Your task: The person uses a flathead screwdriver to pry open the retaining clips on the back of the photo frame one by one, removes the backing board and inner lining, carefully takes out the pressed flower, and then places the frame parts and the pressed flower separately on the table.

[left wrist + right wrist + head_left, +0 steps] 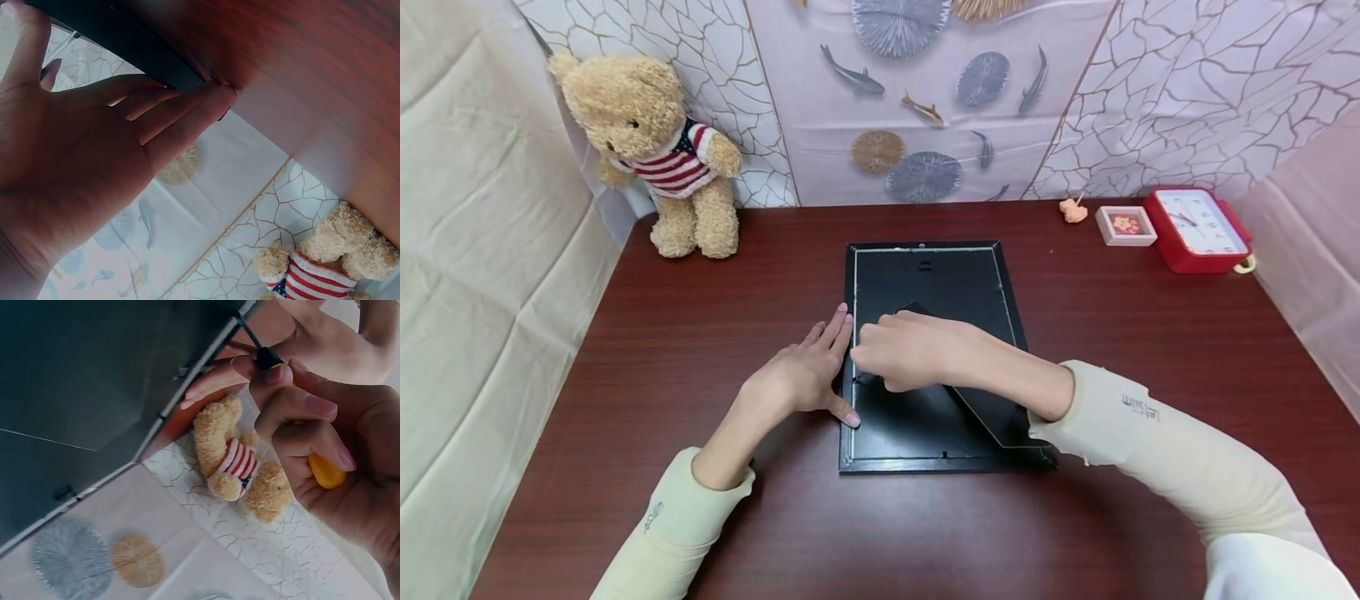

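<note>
A black picture frame [955, 287] lies face down on the table, its backing board and a stand leg [1000, 421] uppermost. My left hand [801, 375] steadies the frame's left side, fingers extended along the edge and thumb over the border. In the right wrist view, my right hand [337, 425] grips a small screwdriver with a yellow handle [326, 470] and black collar. The screwdriver's thin metal shaft [249, 331] reaches the seam between backing and border, near the left hand. From the head view, my right hand hides this tool. Small metal tabs [64, 493] line the seam.
A teddy bear [681, 162] in a striped sweater sits at the back left. Along the back right stand a red alarm clock [1198, 229], a small pink-framed box [1126, 225] and a little peach figurine [1073, 211]. Patterned cloth [925, 117] hangs behind the table.
</note>
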### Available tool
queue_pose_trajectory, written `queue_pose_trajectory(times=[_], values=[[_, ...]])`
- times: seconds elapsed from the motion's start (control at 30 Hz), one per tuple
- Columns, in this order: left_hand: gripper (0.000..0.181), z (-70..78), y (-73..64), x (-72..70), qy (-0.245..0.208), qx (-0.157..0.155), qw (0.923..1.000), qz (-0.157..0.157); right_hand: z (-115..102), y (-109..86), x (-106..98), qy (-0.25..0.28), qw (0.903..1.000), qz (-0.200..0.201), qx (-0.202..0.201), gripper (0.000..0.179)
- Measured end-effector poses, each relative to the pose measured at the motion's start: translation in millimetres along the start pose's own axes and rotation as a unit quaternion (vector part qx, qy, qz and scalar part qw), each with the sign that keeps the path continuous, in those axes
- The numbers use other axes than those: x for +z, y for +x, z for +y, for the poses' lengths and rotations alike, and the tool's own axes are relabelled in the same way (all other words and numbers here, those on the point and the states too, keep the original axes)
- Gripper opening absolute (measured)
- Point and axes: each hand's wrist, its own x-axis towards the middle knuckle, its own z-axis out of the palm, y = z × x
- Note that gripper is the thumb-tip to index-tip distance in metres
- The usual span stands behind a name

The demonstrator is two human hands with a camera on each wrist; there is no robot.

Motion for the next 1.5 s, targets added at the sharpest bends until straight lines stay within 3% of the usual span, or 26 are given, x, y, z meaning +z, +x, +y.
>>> queue_pose_trajectory(times=[0.17,0.37,0.5,0.7,0.77,0.83,0.93,1.03,1.1,1.2,1.27,1.3,1.37,1.47,1.5], values=[[0.137,-2.0,-1.6,-0.7,-0.031,0.002,0.9995,0.0,-9.2,15.4,-12.6,-0.011,0.9991,-0.037,0.016,0.014],[0.132,-4.2,-7.5,1.1,-0.083,-0.002,0.9963,0.024,-16.6,34.3,-27.5,-0.015,0.9946,-0.095,0.039,0.03],[0.119,-4.8,-8.2,3.8,-0.079,0.007,0.9963,0.033,-19.8,41.9,-32.1,-0.027,0.9918,-0.115,0.049,0.034],[0.128,-4.0,-7.4,3.2,-0.087,-0.003,0.9958,0.028,-20.0,41.8,-35.6,-0.002,0.987,-0.137,0.085,0.05],[0.132,-3.5,-6.1,2.6,-0.069,-0.006,0.9975,0.018,-15.6,34.8,-38.4,0.015,0.9865,-0.131,0.097,0.054],[0.134,-2.4,-4.1,2.3,-0.04,-0.004,0.9991,0.01,-5.0,21.2,-40.0,0.034,0.9884,-0.11,0.099,0.045],[0.135,-0.7,-2.6,2.2,-0.005,-0.005,1.0,0.004,22.8,-7.8,-37.0,0.083,0.991,-0.039,0.097,0.029],[0.132,1.3,-5.9,3.4,0.008,-0.011,0.9999,0.008,63.4,-33.1,-20.2,0.159,0.9774,0.069,0.121,0.018],[0.126,3.5,-13.0,6.0,0.02,-0.021,0.9994,0.017,94.9,-40.6,-0.3,0.211,0.9514,0.162,0.155,0.013],[0.116,10.2,-29.5,15.2,0.036,-0.033,0.9983,0.033,144.6,-45.0,38.4,0.257,0.8979,0.29,0.209,0.03],[0.114,17.5,-41.8,24.4,0.045,-0.036,0.9975,0.042,182.2,-45.8,70.5,0.281,0.8655,0.342,0.234,0.042],[0.115,22.0,-47.3,29.8,0.05,-0.033,0.9972,0.044,198.9,-47.1,84.9,0.288,0.857,0.35,0.244,0.045],[0.121,31.7,-56.0,40.6,0.061,-0.026,0.9965,0.052,236.3,-46.9,116.2,0.293,0.8547,0.345,0.254,0.052],[0.126,44.5,-61.4,53.8,0.104,-0.018,0.9918,0.072,283.0,-40.5,157.0,0.288,0.8654,0.318,0.259,0.062],[0.126,47.2,-61.4,57.1,0.12,-0.02,0.9893,0.081,290.4,-38.5,163.6,0.279,0.8731,0.307,0.257,0.063]])
